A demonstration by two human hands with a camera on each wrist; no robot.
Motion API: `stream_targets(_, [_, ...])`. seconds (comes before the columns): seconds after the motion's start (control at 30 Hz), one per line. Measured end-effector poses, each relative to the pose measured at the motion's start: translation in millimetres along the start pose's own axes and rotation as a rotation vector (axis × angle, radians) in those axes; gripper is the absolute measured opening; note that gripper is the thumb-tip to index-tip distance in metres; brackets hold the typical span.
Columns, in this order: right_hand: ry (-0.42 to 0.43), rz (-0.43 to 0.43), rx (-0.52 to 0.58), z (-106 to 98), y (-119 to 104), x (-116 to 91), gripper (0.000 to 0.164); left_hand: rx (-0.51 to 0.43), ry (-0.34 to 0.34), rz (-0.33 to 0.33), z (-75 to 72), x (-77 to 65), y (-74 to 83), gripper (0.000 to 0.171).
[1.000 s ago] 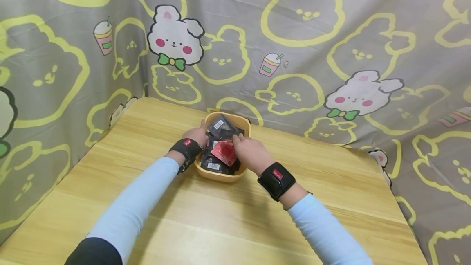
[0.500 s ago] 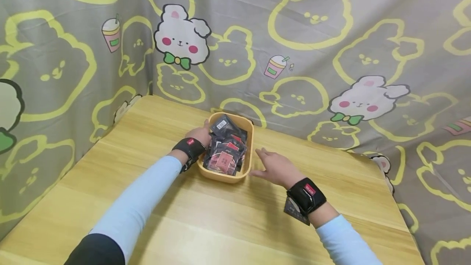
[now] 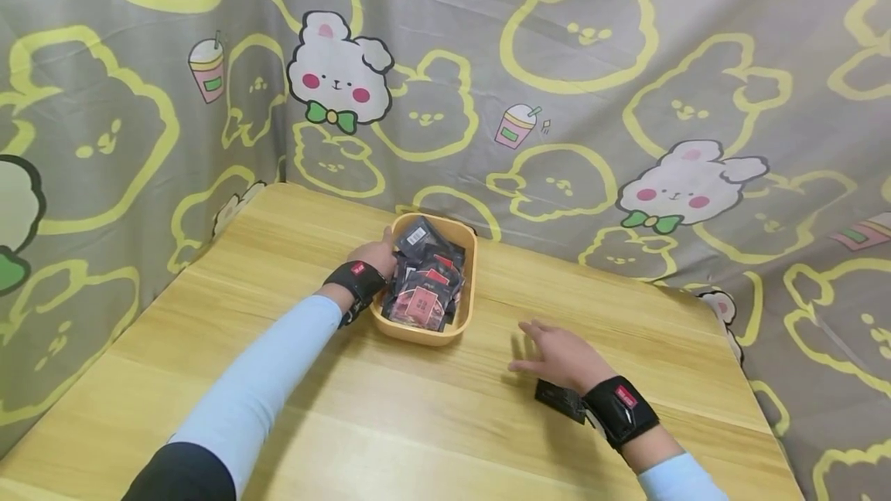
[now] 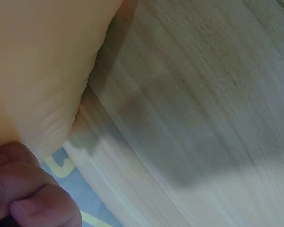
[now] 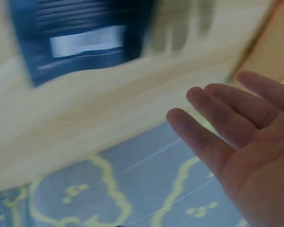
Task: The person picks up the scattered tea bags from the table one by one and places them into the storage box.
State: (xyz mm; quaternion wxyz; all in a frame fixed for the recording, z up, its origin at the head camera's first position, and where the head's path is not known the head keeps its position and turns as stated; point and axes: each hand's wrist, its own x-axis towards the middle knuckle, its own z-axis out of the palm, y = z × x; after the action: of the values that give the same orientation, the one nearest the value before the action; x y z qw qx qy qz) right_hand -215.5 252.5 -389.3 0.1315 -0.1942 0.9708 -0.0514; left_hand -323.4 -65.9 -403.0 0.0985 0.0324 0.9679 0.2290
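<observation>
A yellow-orange plastic bin (image 3: pixel 468 277) stands on the table, filled with dark sachets; a sachet with a red label (image 3: pixel 421 304) lies on top at the near end. My left hand (image 3: pixel 376 257) grips the bin's left side, and its curled fingers (image 4: pixel 47 203) show against the outer wall in the left wrist view. To the right of the bin, my right hand (image 3: pixel 567 354) is held over the table with its fingers spread and holds nothing. Below its palm a separate black sachet (image 3: pixel 560 400) shows, blurred in the right wrist view with a white label.
The wooden table (image 3: pixel 404 424) runs back to a grey curtain (image 3: pixel 445 22) with yellow outlines and white bunnies, which rises close behind the bin and also along the left side. Black bands (image 3: pixel 619 412) are strapped around both wrists.
My right hand has left the sachets in the bin and moved right and toward me, its fingers opening out. The black sachet has come into view under it. My left hand stays at the bin.
</observation>
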Motion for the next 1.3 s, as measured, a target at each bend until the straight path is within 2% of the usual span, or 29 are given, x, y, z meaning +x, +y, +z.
stream_targets(0.27, [-0.088,0.108,0.033,13,27,-29,0.085,-0.015,0.009,-0.006,2.7,4.3,-0.8,0.062])
stream_targets(0.47, [-0.142,0.171,0.061,20,36,-38,0.094,-0.008,0.012,0.002,3.0,7.3,-1.6,0.063])
stream_targets(0.73, [-0.139,0.145,0.036,27,36,-39,0.069,-0.007,-0.001,0.000,5.6,10.1,-2.9,0.064])
stream_targets(0.87, [-0.088,0.129,0.016,29,35,-40,0.055,0.010,0.005,0.016,8.5,12.0,-5.5,0.064])
stream_targets(1.07, [0.126,0.035,-0.160,22,34,-40,0.022,0.038,0.010,0.019,8.4,10.0,-4.7,0.066])
stream_targets(1.17, [0.193,0.043,-0.179,10,31,-34,0.021,0.045,0.017,0.022,9.5,11.2,-6.0,0.066])
stream_targets(1.3, [0.252,0.046,-0.179,-8,21,-17,0.022,0.005,0.021,0.019,8.0,9.1,-4.7,0.065])
